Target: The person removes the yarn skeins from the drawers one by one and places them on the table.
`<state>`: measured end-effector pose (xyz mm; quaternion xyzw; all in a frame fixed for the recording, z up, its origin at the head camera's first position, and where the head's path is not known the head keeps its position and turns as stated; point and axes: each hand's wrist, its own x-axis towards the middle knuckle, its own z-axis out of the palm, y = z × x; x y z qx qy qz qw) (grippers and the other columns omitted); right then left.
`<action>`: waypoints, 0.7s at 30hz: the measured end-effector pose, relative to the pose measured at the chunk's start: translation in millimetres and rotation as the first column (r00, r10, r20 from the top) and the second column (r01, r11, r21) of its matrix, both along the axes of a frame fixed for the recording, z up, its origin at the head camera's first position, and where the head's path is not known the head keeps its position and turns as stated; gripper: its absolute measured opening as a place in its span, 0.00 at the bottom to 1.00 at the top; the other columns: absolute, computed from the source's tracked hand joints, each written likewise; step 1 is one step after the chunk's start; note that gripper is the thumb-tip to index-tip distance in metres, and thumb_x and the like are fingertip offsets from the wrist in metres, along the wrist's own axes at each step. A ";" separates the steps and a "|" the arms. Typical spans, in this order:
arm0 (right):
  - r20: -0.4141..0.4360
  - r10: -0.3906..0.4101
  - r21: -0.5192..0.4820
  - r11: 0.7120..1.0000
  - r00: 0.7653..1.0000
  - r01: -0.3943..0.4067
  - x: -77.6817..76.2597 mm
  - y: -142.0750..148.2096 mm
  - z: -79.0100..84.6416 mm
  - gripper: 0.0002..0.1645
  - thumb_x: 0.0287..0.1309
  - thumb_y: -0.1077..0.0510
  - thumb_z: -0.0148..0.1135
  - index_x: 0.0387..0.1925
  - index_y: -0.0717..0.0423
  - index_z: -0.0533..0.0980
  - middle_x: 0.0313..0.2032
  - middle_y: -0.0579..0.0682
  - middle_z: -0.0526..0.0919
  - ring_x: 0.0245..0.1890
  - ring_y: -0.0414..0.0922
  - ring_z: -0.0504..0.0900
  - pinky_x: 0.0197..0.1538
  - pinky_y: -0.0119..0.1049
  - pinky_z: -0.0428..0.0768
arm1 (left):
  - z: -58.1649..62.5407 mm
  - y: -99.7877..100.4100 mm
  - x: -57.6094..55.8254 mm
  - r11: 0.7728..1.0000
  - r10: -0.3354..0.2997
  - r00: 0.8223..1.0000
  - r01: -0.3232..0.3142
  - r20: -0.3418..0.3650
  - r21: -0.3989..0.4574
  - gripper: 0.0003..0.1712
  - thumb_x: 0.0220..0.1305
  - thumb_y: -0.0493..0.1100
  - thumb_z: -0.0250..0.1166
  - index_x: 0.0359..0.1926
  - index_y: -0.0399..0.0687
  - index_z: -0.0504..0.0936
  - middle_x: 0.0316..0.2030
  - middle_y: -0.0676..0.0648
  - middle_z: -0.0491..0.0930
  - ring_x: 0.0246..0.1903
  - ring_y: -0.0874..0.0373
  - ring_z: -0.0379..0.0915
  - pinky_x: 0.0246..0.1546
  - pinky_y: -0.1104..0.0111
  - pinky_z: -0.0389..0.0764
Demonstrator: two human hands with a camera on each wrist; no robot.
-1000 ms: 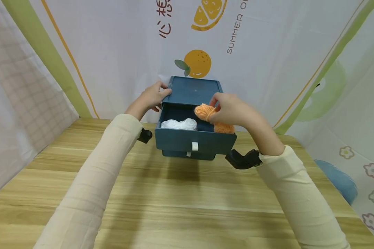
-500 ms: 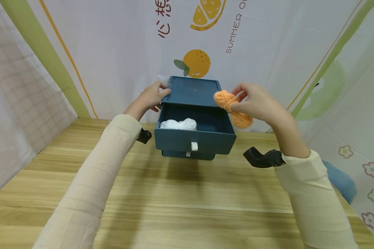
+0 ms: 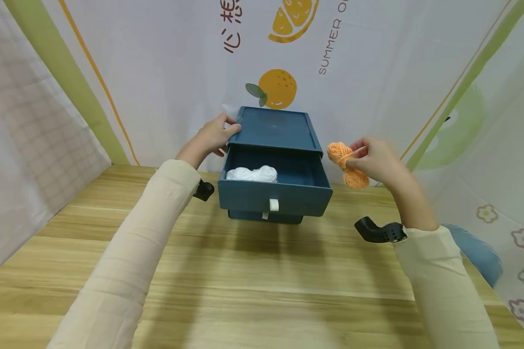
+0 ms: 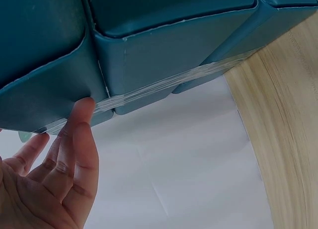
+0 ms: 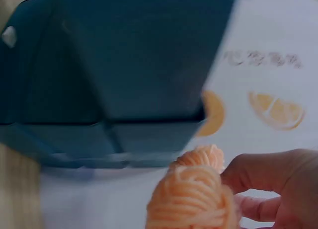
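Observation:
A blue drawer box [image 3: 274,127] stands at the back of the table, its upper drawer [image 3: 274,198] pulled out. White yarn [image 3: 252,174] lies in that drawer's left part. My left hand [image 3: 212,136] is at the box's top left edge; in the left wrist view its fairly straight fingers [image 4: 84,139] touch the side, by a strip of clear tape [image 4: 164,85]. To the right of the drawer, my right hand [image 3: 377,157] pinches an orange skein of yarn [image 3: 341,154] at its tied middle, in the air. The right wrist view shows the skein [image 5: 191,199] close up.
Below the open drawer sits a closed lower drawer [image 3: 237,214]. White tabs [image 3: 273,205] mark the drawer fronts. Wooden tabletop [image 3: 262,291] spreads in front. A printed curtain [image 3: 166,63] hangs behind the box and at both sides.
My right hand has lifted the orange skein out of the upper drawer and carried it right, then slightly down beside the box. My left hand has stayed at the box's edge.

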<state>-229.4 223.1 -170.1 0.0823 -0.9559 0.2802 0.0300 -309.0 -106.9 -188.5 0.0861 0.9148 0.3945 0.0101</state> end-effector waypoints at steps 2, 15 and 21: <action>0.016 -0.013 -0.016 1.000 1.000 0.013 -5.0 3.0 -11.9 0.26 0.59 0.58 0.54 0.55 0.69 0.64 0.49 0.67 0.72 0.42 0.55 0.76 0.34 0.32 0.77 | -0.1 -0.1 -0.3 1.000 -0.001 1.000 0.001 -0.001 0.000 0.28 0.71 0.55 0.42 0.65 0.46 0.57 0.52 0.35 0.74 0.41 0.44 0.77 0.40 0.58 0.81; 0.071 -0.085 -0.035 0.995 0.994 0.088 -29.5 -4.8 -85.8 0.21 0.57 0.60 0.54 0.50 0.70 0.69 0.46 0.69 0.75 0.43 0.59 0.75 0.38 0.39 0.76 | 0.0 -1.7 -0.3 1.000 -0.002 1.000 0.002 -0.004 0.001 0.29 0.71 0.55 0.41 0.66 0.45 0.56 0.54 0.35 0.73 0.42 0.43 0.77 0.41 0.58 0.81; 0.085 -0.063 -0.025 0.998 0.994 0.066 -40.9 -3.2 -116.5 0.19 0.58 0.57 0.51 0.43 0.70 0.70 0.36 0.65 0.76 0.34 0.54 0.75 0.33 0.40 0.74 | -0.6 -0.7 -0.2 1.000 -0.008 1.000 0.008 0.001 0.006 0.29 0.71 0.55 0.41 0.66 0.45 0.56 0.54 0.35 0.73 0.43 0.42 0.77 0.41 0.57 0.81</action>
